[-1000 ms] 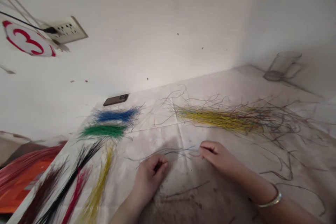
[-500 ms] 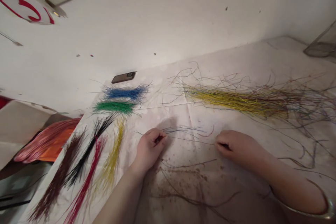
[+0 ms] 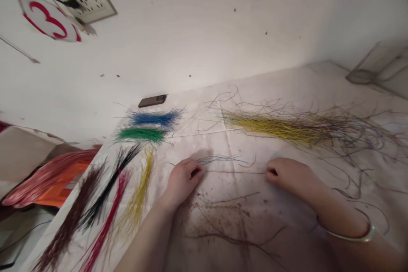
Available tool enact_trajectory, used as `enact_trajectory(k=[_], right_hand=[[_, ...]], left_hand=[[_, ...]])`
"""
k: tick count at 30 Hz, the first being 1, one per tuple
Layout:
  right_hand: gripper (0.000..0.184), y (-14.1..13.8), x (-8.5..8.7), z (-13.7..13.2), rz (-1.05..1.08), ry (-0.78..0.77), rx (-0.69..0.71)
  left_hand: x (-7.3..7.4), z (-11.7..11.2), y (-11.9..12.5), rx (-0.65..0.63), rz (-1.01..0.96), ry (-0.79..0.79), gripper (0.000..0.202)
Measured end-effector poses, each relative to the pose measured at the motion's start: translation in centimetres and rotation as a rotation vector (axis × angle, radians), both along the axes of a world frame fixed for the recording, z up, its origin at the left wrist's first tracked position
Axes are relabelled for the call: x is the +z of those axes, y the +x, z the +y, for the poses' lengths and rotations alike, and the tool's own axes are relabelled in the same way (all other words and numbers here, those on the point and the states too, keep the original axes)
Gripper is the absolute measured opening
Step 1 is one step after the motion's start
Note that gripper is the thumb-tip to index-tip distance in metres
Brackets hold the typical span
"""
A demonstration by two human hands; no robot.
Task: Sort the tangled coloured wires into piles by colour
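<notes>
My left hand (image 3: 182,182) and my right hand (image 3: 291,176) are both pinched shut on the ends of a thin dark strand (image 3: 234,172), which runs almost straight between them. A few loose fine strands (image 3: 219,160) lie just above it on a stained white cloth (image 3: 255,78). A large yellow strand bundle (image 3: 280,129) with tangled multicoloured strands lies beyond my right hand. Left of my left hand lie a yellow bundle (image 3: 138,191), a red bundle (image 3: 106,216) and a black bundle (image 3: 111,185). A dark maroon bundle (image 3: 72,199), a green bundle (image 3: 140,135) and a blue bundle (image 3: 154,119) lie further off.
A phone (image 3: 152,100) lies at the cloth's far edge against the white wall (image 3: 197,38). A glass jar (image 3: 379,66) stands far right. A wall socket (image 3: 92,2) and a round red-numbered sign (image 3: 47,19) are upper left. A pink-and-orange strand mass (image 3: 52,182) lies below the cloth's left edge.
My hands have drawn further apart, mainly through my right hand moving right, and the strand between them now runs straighter. The whole view has also shifted.
</notes>
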State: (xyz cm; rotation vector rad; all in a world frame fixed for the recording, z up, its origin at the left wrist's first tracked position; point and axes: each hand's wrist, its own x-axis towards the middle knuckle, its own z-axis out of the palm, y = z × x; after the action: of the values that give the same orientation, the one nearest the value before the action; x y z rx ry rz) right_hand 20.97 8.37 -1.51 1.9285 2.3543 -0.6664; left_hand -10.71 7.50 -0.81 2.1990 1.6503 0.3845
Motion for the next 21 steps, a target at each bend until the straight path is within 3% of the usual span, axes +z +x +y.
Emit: enact_trajectory(k=[6,21], right_hand=[[0.021,0.5,0.0,-0.3,-0.030,0.052,-0.039],[0.025,0.6,-0.2,0.4,0.184,0.205,-0.262]], left_hand=[[0.6,-0.3,-0.6,0.006,0.072,-0.035,0.013],[1.4,-0.8,-0.9,0.118,0.062,-0.008,0.017]])
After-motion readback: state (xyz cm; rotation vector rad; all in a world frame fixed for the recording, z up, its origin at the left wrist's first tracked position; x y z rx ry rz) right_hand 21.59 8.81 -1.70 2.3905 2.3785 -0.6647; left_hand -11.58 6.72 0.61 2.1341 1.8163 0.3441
